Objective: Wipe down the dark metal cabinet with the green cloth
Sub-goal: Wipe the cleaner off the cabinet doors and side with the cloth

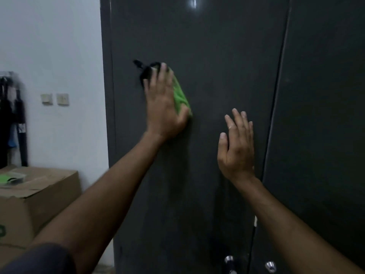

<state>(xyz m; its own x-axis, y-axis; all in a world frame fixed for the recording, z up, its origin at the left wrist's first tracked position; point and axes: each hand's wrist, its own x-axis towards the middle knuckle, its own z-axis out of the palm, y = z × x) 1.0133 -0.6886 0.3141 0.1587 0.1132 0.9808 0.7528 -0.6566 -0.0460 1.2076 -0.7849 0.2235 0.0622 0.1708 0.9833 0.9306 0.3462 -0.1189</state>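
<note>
Left hand (162, 99), fingers flat, presses the green cloth (180, 93) against the dark metal cabinet (227, 56). Right hand (237, 147), at its 4 o'clock (fingers straight, grasping nothing), lies at the door.

Green cloth (180, 93) mostly hidden under blurred left hand (164, 107)

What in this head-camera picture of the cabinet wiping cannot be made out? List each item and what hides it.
- Green cloth, head view: mostly covered by the left hand.
- Black item by the fingertips: blurred, unidentifiable.
- Right hand: contact with the cabinet unclear.
- Metal knobs: cut off by the bottom edge.
- Things on the cardboard box: too small, blurred.
</note>
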